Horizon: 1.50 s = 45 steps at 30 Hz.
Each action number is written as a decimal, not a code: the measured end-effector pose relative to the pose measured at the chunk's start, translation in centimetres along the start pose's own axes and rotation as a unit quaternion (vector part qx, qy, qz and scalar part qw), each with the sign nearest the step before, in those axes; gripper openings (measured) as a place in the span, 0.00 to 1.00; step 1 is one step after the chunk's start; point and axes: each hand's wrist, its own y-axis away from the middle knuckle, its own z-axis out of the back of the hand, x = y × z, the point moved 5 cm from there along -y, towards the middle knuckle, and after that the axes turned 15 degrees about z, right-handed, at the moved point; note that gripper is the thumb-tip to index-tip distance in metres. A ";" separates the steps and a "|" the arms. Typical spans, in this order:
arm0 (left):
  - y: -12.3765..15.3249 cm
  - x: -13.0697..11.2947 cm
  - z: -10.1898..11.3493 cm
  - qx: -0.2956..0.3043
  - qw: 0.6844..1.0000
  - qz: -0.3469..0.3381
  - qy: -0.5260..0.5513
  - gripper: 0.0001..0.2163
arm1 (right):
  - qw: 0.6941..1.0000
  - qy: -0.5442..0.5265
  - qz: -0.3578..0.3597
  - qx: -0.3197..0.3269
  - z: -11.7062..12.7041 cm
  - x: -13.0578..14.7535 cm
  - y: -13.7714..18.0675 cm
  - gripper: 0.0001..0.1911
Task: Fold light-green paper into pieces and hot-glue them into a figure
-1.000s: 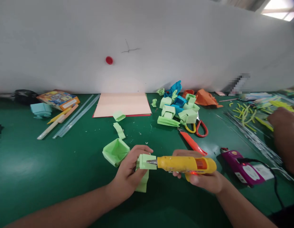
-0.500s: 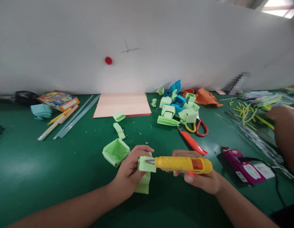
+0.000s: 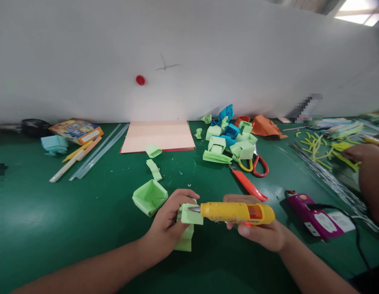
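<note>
My left hand (image 3: 167, 222) is closed round a folded light-green paper piece (image 3: 187, 228) low in the middle of the green table (image 3: 54, 220). A yellow glue gun (image 3: 235, 212) lies gripped in my right hand (image 3: 262, 234), its metal tip touching the top flap of that paper piece. Just left of my left hand sits an open green paper box (image 3: 149, 197). Two small folded green strips (image 3: 154, 160) lie further back.
A pink sheet (image 3: 158, 135) lies at the wall. Right of it is a pile of green and blue paper shapes (image 3: 230, 139), scissors (image 3: 256, 163) and an orange cutter (image 3: 248, 185). A purple glue gun (image 3: 313, 216) lies right. Another person's hand (image 3: 368, 171) works at the right edge. Sticks and a box (image 3: 76, 130) lie left.
Both hands stay almost still with the glue gun's tip on the paper. The other person's hand at the right edge has shifted slightly.
</note>
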 end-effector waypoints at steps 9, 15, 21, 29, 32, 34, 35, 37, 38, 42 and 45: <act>0.0 -0.1 0.0 0.004 1.000 0.004 0.001 0.07 | 1.000 -0.012 -0.006 -0.013 0.0 0.1 -0.2 0.20; -0.1 0.1 0.0 0.001 1.000 0.005 0.002 0.08 | 1.000 -0.003 -0.002 -0.006 0.0 0.3 -0.2 0.21; 0.0 0.0 0.1 -0.002 1.000 0.009 0.007 0.07 | 1.000 -0.006 -0.005 -0.005 0.0 0.2 -0.1 0.20; -0.1 0.2 0.0 0.002 1.000 -0.007 -0.002 0.08 | 1.000 0.002 0.009 0.004 -0.1 0.3 -0.1 0.20; -0.1 0.2 0.0 0.000 1.000 -0.004 -0.005 0.09 | 1.000 0.002 0.029 -0.001 -0.1 0.3 -0.2 0.20; 0.0 0.2 0.0 -0.001 1.000 -0.001 -0.006 0.09 | 0.999 0.000 0.035 -0.003 -0.2 0.2 -0.2 0.19; 0.0 0.2 0.0 -0.003 1.000 0.001 -0.006 0.10 | 0.999 0.001 0.034 -0.003 -0.2 0.2 -0.2 0.19; 0.0 0.1 0.0 -0.004 1.000 0.002 -0.006 0.10 | 0.999 0.006 0.037 -0.005 -0.1 0.1 -0.2 0.19; -0.1 0.1 0.0 -0.005 1.000 0.000 -0.006 0.10 | 0.999 0.010 0.043 -0.007 -0.1 0.1 -0.1 0.19; -0.1 0.1 0.0 -0.009 1.000 -0.008 -0.003 0.10 | 0.998 0.025 0.060 -0.004 0.1 0.3 -0.2 0.19; -0.1 0.2 0.0 -0.013 1.000 -0.011 -0.001 0.10 | 0.998 0.026 0.060 -0.003 0.1 0.4 -0.2 0.19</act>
